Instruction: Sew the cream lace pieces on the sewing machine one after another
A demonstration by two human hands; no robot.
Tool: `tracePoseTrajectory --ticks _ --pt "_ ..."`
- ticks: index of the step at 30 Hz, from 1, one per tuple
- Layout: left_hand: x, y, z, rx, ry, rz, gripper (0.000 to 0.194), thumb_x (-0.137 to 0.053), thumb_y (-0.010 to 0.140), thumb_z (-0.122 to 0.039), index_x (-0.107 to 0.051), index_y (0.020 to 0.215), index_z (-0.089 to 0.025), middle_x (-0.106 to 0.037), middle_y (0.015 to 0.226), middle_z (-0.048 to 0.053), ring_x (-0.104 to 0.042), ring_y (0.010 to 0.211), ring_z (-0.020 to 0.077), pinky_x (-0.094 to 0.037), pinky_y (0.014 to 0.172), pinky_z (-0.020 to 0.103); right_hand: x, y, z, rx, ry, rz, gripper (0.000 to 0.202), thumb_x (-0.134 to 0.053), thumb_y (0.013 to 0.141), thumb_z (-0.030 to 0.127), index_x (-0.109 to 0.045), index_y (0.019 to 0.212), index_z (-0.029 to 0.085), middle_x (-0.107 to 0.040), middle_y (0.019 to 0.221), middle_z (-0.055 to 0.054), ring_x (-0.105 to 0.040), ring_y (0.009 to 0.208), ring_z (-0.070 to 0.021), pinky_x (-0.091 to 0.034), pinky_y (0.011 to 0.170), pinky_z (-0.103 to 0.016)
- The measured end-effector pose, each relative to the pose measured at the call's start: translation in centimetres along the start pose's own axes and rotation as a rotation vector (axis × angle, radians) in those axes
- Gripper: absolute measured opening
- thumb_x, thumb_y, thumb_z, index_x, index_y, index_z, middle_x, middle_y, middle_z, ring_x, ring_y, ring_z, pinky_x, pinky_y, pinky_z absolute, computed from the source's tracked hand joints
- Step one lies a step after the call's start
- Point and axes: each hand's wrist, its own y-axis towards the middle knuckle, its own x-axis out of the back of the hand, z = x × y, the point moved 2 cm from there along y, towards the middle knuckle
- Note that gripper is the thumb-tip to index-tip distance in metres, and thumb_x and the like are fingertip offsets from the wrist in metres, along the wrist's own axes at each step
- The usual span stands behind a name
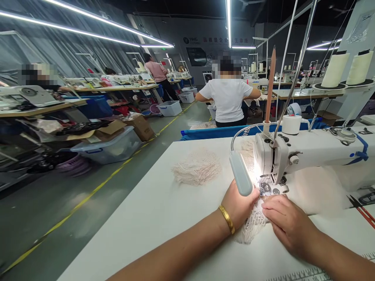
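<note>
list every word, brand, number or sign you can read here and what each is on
"YING": wall logo; smaller line beneath too blurred
"是企业" and "生命": red wall lettering; remaining characters unclear or behind the light tube
"JUKI": sewing machine ahead
Too small or blurred: sheet on the right-hand pillar, ruler markings

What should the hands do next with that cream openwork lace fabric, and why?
Probably guide the cream openwork lace fabric slightly forward into the white sewing machine: the left hand and right hand are at either side of it, close to the machine's lit end, and its loose end lies nearer the person.
</note>
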Motion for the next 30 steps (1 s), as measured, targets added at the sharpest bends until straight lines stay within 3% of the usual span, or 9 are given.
tracePoseTrajectory --ticks 5,9,15,23,30 --pt "-0.4 -1.4 -1.2 -0.236 0.356 -0.039 0.026 -0.047 0.098 -0.017 -0.068 0.083 -0.019 -0.068 0.089 0.01 -0.059 0.081 0.0249 -0.053 0.078 0.042 0.1 0.2 0.2 0.005 -0.001 0.001 0.044 -0.045 0.087 -0.005 -0.061 0.119 0.02 -0.071 0.115 -0.012 -0.063 0.109 -0.0294 -0.059 0.09 -0.05" --pt "-0.5 -2.0 -1.6 -0.355 0.506 -0.05 0.026 -0.044 0.099 -0.011 -0.068 0.088 -0.014 -0.069 0.094 0.013 -0.06 0.081 0.026 -0.055 0.075 0.043 0.2 0.4 0.3 0.012 -0.001 -0.005 0.043 -0.045 0.087 -0.006 -0.062 0.118 0.018 -0.071 0.113 -0.012 -0.063 0.108 -0.029 -0.059 0.09 -0.049" --pt "-0.4 -2.1 -0.7 -0.335 0.42 0.006 0.022 -0.051 0.103 -0.026 -0.067 0.115 -0.015 -0.073 0.109 0.013 -0.069 0.095 0.0301 -0.056 0.093 0.052 0.0 0.1 0.3 -0.039 -0.015 -0.009 0.046 -0.044 0.086 -0.005 -0.063 0.118 0.022 -0.07 0.111 -0.01 -0.062 0.104 -0.0283 -0.058 0.086 -0.047" --pt "-0.8 -1.6 1.3 -0.259 0.288 0.008 0.018 -0.055 0.103 -0.031 -0.065 0.109 -0.019 -0.073 0.119 0.013 -0.068 0.106 0.0321 -0.05 0.099 0.052 -0.2 0.2 0.4 -0.143 -0.092 0.033 0.038 -0.043 0.093 -0.002 -0.06 0.118 0.022 -0.062 0.102 -0.009 -0.057 0.09 -0.0257 -0.053 0.074 -0.039" --pt "-0.5 -1.3 1.1 -0.243 0.272 0.077 0.011 -0.054 0.103 -0.027 -0.061 0.103 -0.019 -0.074 0.118 0.009 -0.068 0.104 0.0292 -0.045 0.1 0.05 -0.3 0.2 0.5 -0.147 -0.099 0.04 0.036 -0.041 0.096 0.0 -0.058 0.119 0.022 -0.059 0.099 -0.008 -0.054 0.088 -0.0256 -0.05 0.074 -0.039"
